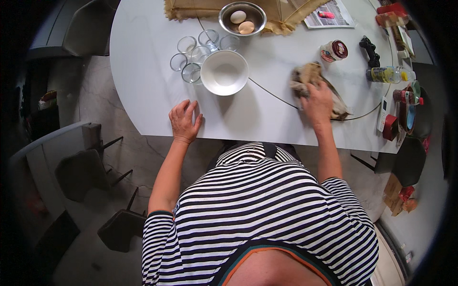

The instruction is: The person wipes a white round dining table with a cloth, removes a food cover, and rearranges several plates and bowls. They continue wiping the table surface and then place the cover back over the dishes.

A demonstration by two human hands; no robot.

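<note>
My right hand (318,102) presses down on a crumpled brown and beige cloth (305,76) on the white table (157,109), its fingers curled into the fabric. Near the table's front edge rests my left hand (183,119), fingers spread and holding nothing. Beyond it a white bowl (224,71) stands empty. Several clear drinking glasses (191,73) cluster to the bowl's left. A metal bowl (257,32) at the far side holds a white egg (237,17) and a brown egg (246,27).
Past the cloth stand a jar with a red lid (339,49), a black game controller (370,51) and a bottle with a yellow cap (389,74). A white remote (382,113) and a red box (390,127) lie at the right edge. Dark chairs (81,174) surround the table.
</note>
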